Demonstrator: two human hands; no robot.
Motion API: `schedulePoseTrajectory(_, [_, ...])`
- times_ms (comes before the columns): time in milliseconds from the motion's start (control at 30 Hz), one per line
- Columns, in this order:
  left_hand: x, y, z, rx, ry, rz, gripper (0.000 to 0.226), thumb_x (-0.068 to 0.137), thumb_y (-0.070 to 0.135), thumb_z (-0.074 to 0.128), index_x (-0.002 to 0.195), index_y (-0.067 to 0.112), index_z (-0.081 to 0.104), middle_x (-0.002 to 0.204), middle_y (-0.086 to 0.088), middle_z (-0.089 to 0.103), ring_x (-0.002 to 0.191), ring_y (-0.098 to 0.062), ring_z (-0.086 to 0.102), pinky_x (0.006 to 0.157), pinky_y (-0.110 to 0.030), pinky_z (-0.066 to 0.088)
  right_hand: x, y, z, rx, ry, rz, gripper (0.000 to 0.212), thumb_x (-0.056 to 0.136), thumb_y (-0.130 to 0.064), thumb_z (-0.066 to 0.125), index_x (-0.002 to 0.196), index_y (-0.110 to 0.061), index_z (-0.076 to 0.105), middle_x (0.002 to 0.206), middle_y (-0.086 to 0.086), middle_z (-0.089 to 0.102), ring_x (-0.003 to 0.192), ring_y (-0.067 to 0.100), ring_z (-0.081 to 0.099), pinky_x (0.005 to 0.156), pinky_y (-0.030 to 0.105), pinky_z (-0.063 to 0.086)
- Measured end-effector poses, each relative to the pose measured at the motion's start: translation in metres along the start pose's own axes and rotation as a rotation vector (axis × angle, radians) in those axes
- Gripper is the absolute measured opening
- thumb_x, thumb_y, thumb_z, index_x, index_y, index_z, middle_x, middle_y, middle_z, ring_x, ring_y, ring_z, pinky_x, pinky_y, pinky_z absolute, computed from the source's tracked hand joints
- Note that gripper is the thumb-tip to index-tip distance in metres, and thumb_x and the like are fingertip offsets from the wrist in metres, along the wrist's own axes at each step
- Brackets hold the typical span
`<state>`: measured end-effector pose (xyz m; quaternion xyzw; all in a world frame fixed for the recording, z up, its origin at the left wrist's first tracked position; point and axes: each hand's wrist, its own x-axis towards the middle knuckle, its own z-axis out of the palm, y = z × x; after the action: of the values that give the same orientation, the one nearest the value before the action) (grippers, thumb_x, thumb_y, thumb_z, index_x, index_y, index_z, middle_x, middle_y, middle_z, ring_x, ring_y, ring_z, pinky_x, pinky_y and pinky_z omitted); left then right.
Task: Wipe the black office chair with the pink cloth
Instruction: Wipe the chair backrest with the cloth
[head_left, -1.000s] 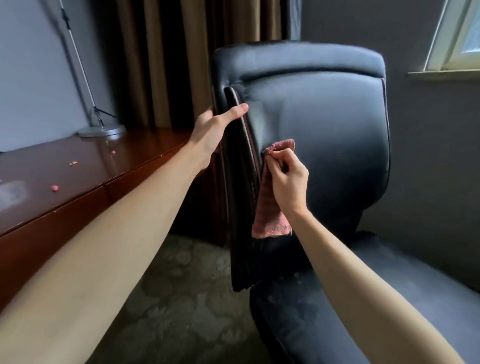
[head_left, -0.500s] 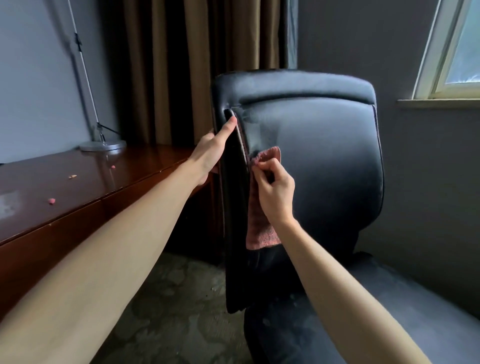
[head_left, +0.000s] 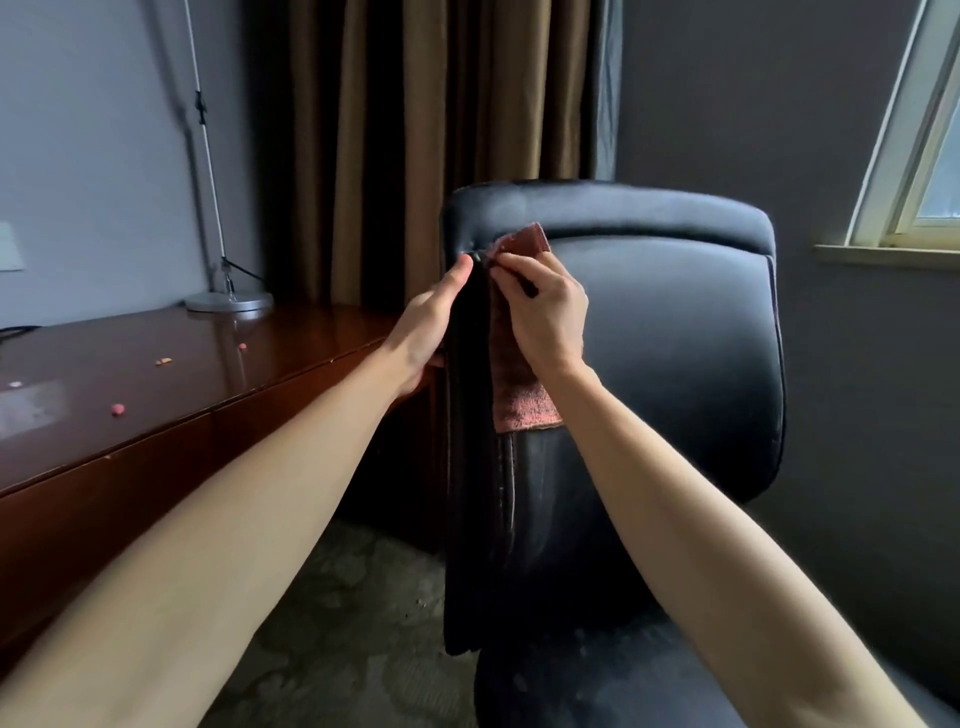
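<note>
**Pink cloth hangs at the chair's upper left seam**

The black office chair stands upright in the right half of the scene. Its smooth padded back faces the viewer, with a rolled headrest pad across the top and piping down the edges. Its seat shows at near right, dull and smudged. The pink cloth is a terry towel draped lengthwise down the backrest's left seam. Its top corner pokes up against the headrest and its hemmed lower edge hangs free. The right hand pinches it near the top, and the left hand grips the backrest's left edge just beside it.
</note>
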<state>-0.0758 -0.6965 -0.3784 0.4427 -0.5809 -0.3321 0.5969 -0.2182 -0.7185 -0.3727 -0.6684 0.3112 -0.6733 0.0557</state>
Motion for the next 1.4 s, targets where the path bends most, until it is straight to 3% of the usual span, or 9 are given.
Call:
schedulePoseTrajectory(167, [-0.005,0.015,-0.005,-0.081,-0.036,-0.046,0.104,0.06,0.091,0.06,0.142,0.027,0.054,0.146,-0.002,0.053,0.138,-0.022,0.045,0.117,-0.047,0.03,-0.028,0.009,-0.01,0.05,-0.029,-0.014,0.014,0.085,-0.019,0.074,0.097,-0.017,0.079,0.088,-0.013,0.067,0.083,0.002,0.062,0.081,0.008,0.042])
schedulePoseTrajectory(400, [-0.023,0.026,-0.013,-0.064,-0.084,-0.093,0.092,0.075,0.086,0.049,0.145,0.027,0.05,0.143,-0.006,0.056,0.133,-0.027,0.051,0.111,-0.048,0.039,0.001,-0.016,0.008,0.033,-0.012,0.01,0.014,0.086,-0.027,0.072,0.097,-0.025,0.079,0.09,-0.011,0.071,0.085,0.008,0.067,0.079,0.022,0.05])
schedulePoseTrajectory(600, [-0.029,0.027,-0.013,0.018,-0.15,-0.133,0.061,0.093,0.071,0.033,0.136,0.034,0.053,0.107,-0.004,0.074,0.09,-0.021,0.072,0.078,-0.041,0.052,-0.056,0.004,-0.015,-0.02,-0.087,-0.049,0.012,0.089,-0.02,0.069,0.092,-0.027,0.079,0.098,-0.018,0.07,0.088,-0.002,0.064,0.08,0.012,0.044])
schedulePoseTrajectory(767, [-0.029,0.028,-0.013,0.062,-0.152,-0.158,0.097,0.072,0.078,0.062,0.151,0.029,0.034,0.136,-0.009,0.06,0.107,-0.028,0.069,0.086,-0.046,0.054,-0.041,-0.004,-0.011,0.033,-0.075,0.062,0.011,0.088,-0.026,0.069,0.091,-0.027,0.079,0.092,-0.015,0.07,0.084,0.003,0.064,0.076,0.017,0.045])
schedulePoseTrajectory(867, [-0.025,0.022,-0.016,0.038,-0.139,-0.169,0.119,0.058,0.086,0.069,0.156,0.036,0.023,0.162,-0.001,0.029,0.145,-0.024,0.035,0.115,-0.053,0.027,-0.012,-0.016,0.001,0.035,-0.047,0.079,0.014,0.089,-0.031,0.068,0.097,-0.029,0.079,0.091,-0.013,0.069,0.085,0.004,0.063,0.075,0.015,0.041])
schedulePoseTrajectory(967, [-0.023,0.02,-0.016,0.062,-0.108,-0.126,0.112,0.067,0.081,0.062,0.158,0.031,0.02,0.166,0.006,0.014,0.151,-0.014,0.012,0.117,-0.044,0.012,0.006,-0.021,0.009,-0.013,-0.027,0.077,0.018,0.09,-0.036,0.066,0.104,-0.032,0.077,0.091,-0.009,0.069,0.087,0.007,0.063,0.079,0.022,0.046])
schedulePoseTrajectory(1067, [-0.021,0.017,-0.019,0.055,-0.14,-0.135,0.084,0.083,0.072,0.055,0.153,0.03,0.033,0.159,-0.002,0.034,0.14,-0.021,0.042,0.106,-0.039,0.035,-0.001,-0.016,0.007,-0.039,-0.056,0.034,0.018,0.09,-0.034,0.066,0.104,-0.031,0.077,0.087,-0.009,0.067,0.084,0.009,0.064,0.079,0.024,0.049])
schedulePoseTrajectory(1167, [-0.027,0.019,-0.02,0.04,-0.183,-0.152,0.073,0.087,0.069,0.05,0.145,0.024,0.045,0.12,-0.01,0.068,0.087,-0.023,0.073,0.068,-0.035,0.055,-0.038,0.002,-0.003,-0.046,-0.067,-0.037,0.014,0.089,-0.027,0.068,0.098,-0.027,0.079,0.094,-0.012,0.07,0.087,0.009,0.066,0.079,0.02,0.048])
schedulePoseTrajectory(1400, [-0.032,0.021,-0.017,0.051,-0.185,-0.145,0.078,0.083,0.071,0.05,0.145,0.026,0.043,0.13,-0.011,0.062,0.09,-0.028,0.074,0.062,-0.034,0.058,-0.077,0.005,-0.021,0.072,-0.079,0.081,0.012,0.088,-0.018,0.07,0.096,-0.022,0.079,0.093,-0.013,0.071,0.087,0.004,0.066,0.082,0.016,0.047])
